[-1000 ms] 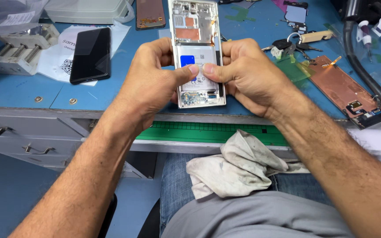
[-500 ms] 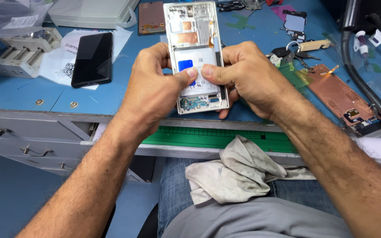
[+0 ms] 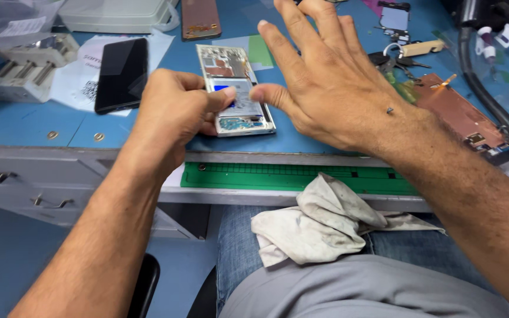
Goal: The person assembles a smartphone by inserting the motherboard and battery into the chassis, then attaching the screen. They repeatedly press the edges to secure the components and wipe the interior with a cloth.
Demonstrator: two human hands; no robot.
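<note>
Phone chassis (image 3: 235, 88), opened, lies on blue bench nr front edge. My L hand (image 3: 169, 118) pinches its left side w/ thumb; R hand (image 3: 331, 82) hovers above, fingers spread, holding nothing.

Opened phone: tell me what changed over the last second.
The right hand let go of the opened phone and lifted, fingers spread. The left hand still pinches the phone on the bench. The black phone and rag stayed put.
</note>
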